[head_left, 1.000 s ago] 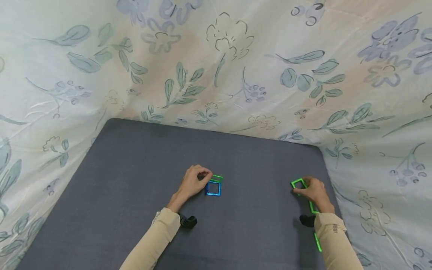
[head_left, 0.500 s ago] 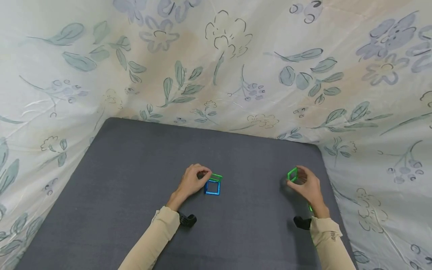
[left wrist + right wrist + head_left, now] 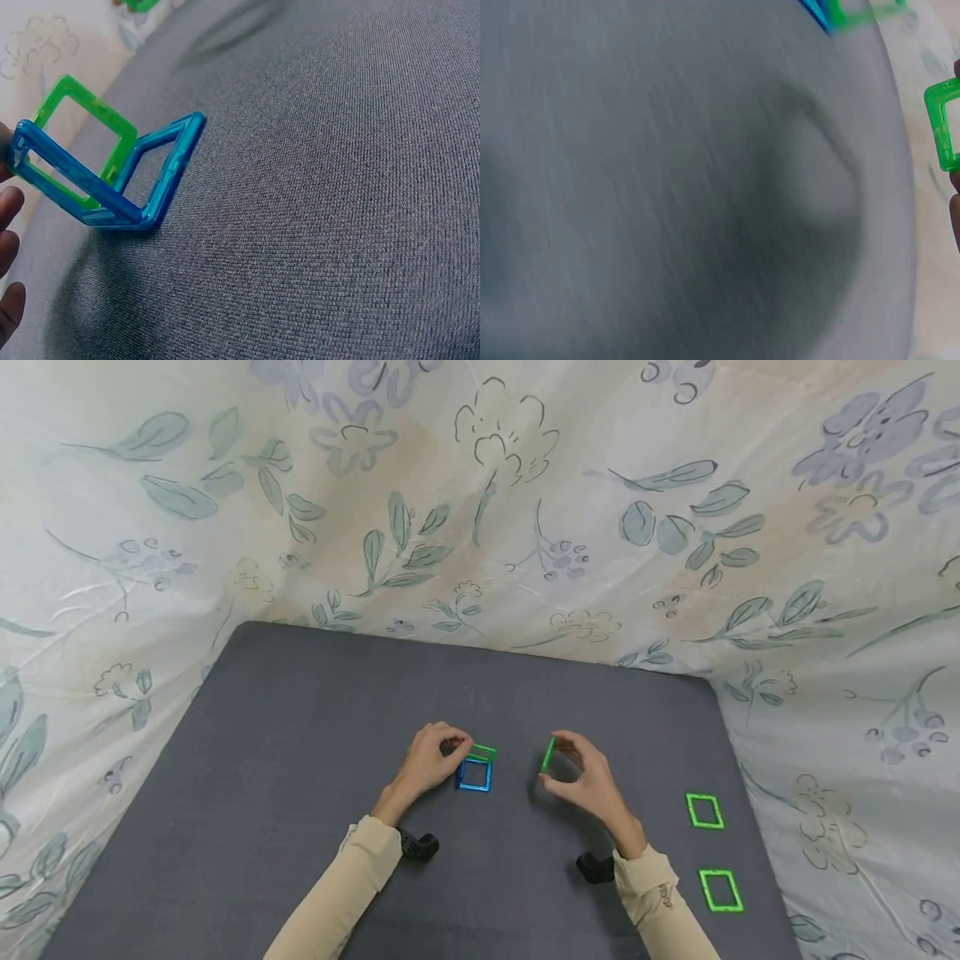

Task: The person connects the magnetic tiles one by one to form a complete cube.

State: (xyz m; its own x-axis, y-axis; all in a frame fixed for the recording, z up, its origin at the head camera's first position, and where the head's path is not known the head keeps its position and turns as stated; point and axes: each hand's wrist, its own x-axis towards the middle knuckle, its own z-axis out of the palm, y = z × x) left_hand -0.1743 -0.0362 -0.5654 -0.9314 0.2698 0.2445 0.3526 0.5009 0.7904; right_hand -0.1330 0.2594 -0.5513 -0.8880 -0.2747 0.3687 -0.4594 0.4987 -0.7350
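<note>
The left hand (image 3: 429, 764) pinches an upright blue frame (image 3: 79, 172) near where it meets an upright green frame (image 3: 106, 113), both rising from a flat blue frame (image 3: 172, 169). The right hand (image 3: 594, 782) pinches a loose green frame (image 3: 547, 756) above the tabletop (image 3: 315, 718) (brought in hurriedly, I fear, it could knock that corner flat).

Glossy plastic frames (image 3: 79, 171), matt cloth (image 3: 315, 202)

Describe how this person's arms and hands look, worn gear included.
The left sleeve and right sleeve are long and beige; the right one has small dark lettering, unreadable here. A left wrist device and right wrist device, both black and rounded, show near the cuffs. The left hand and right hand are ungloved.
</note>
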